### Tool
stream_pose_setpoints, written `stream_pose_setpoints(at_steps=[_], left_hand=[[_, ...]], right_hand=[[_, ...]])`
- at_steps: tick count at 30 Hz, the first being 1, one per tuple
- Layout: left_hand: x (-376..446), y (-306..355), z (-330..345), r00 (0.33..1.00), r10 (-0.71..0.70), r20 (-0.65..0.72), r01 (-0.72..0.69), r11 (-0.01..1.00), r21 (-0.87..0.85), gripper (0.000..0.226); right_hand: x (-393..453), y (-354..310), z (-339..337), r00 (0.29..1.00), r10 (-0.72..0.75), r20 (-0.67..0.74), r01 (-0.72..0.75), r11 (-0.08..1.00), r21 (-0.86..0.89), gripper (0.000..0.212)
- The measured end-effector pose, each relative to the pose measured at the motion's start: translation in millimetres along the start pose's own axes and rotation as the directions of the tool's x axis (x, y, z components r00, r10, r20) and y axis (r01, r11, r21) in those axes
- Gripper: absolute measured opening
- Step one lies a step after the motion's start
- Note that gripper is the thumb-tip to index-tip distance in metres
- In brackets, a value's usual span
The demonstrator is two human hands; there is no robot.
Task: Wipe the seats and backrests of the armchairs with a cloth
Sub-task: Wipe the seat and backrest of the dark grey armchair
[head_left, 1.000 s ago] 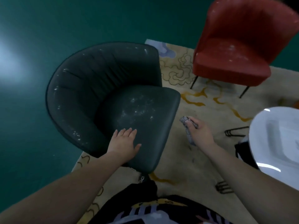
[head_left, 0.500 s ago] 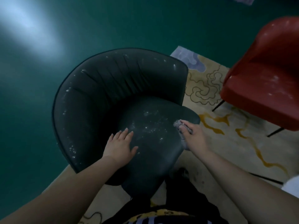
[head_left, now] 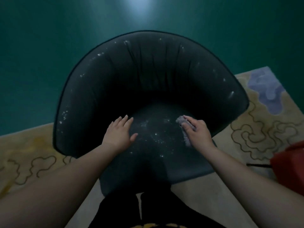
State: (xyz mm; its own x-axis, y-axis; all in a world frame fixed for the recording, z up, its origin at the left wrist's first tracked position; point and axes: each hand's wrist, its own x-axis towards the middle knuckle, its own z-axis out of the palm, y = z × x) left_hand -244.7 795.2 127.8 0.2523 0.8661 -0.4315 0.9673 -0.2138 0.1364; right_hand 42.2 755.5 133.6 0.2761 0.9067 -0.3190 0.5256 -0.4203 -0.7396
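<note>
A dark armchair with a curved backrest fills the middle of the view. White dust specks dot its seat and backrest. My left hand lies flat on the left part of the seat, fingers straight. My right hand presses a crumpled grey cloth onto the right part of the seat, fingers over the cloth. Part of the cloth is hidden under the hand.
The chair stands at the edge of a beige rug with dark curly lines. Green floor lies behind it. A corner of a red armchair shows at the right edge. My dark trousers are at the bottom.
The view has swung so the dark chair faces me squarely. My right hand has brought the cloth from beside the seat onto its right part. The left hand stays on the seat.
</note>
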Motion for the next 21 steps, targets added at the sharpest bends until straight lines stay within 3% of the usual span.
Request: stream_pose_setpoints(at_steps=[8, 14, 21], left_hand=[[15, -17, 52, 0.979, -0.203, 0.029, 0.205, 0.967, -0.154, 0.068], [61, -53, 125, 0.945, -0.309, 0.103, 0.325, 0.871, -0.367, 0.068], [109, -94, 204, 0.959, -0.28, 0.053, 0.276, 0.863, -0.423, 0.065]], right_hand=[[73, 11, 47, 0.988, -0.059, 0.139, 0.058, 0.998, 0.016, 0.037], [118, 45, 120, 0.975, -0.1, 0.197, 0.098, 0.995, 0.017, 0.037], [163, 70, 216, 0.931, -0.261, 0.255, 0.266, 0.964, 0.014, 0.041]])
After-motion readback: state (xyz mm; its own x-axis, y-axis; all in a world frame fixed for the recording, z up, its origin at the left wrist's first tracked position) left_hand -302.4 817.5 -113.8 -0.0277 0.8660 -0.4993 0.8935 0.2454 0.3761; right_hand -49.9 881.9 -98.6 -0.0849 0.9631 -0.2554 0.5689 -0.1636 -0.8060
